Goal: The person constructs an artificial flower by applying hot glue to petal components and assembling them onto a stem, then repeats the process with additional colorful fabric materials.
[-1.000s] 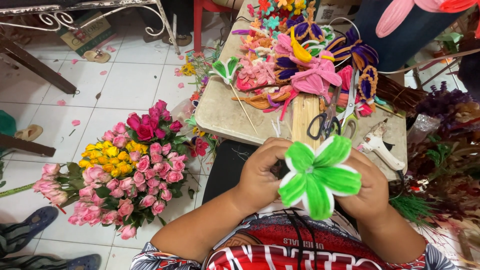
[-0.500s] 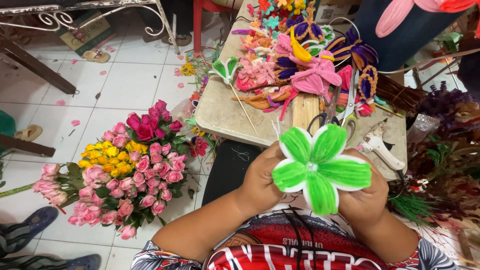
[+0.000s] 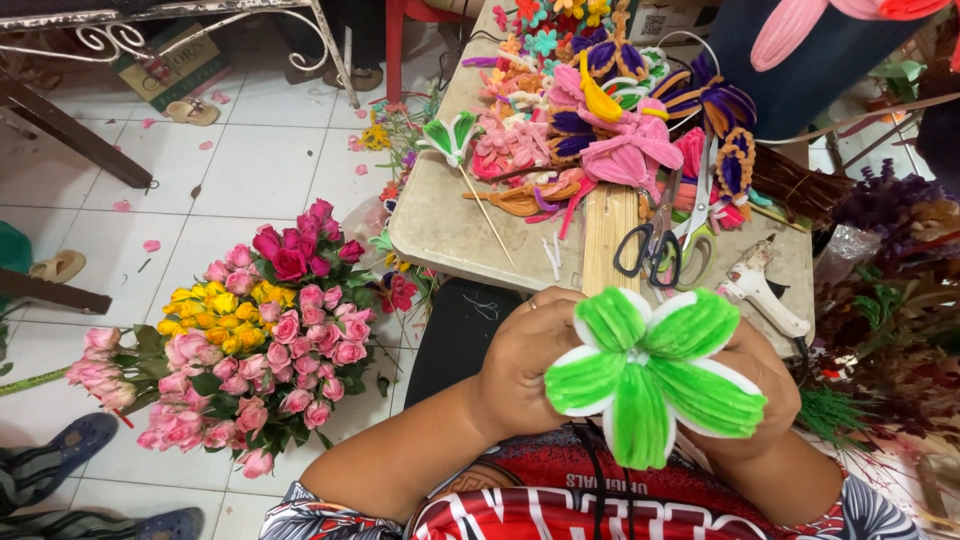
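A green and white pipe-cleaner flower (image 3: 650, 368) with several looped petals is held up close to my chest. My left hand (image 3: 522, 362) grips it from behind on the left side. My right hand (image 3: 768, 378) holds it from behind on the right, mostly hidden by the petals. Both hands hover just in front of the near edge of a small beige table (image 3: 440, 225).
The table holds a heap of colourful pipe-cleaner flowers (image 3: 610, 110), black-handled scissors (image 3: 655, 240), a white glue gun (image 3: 765, 292), a bundle of wooden sticks (image 3: 607, 240). A bouquet of pink, red and yellow roses (image 3: 255, 340) lies on the tiled floor to the left. Dried plants (image 3: 890, 320) crowd the right.
The flower has turned slightly in my hands and shifted a little to the right; both hands keep their hold.
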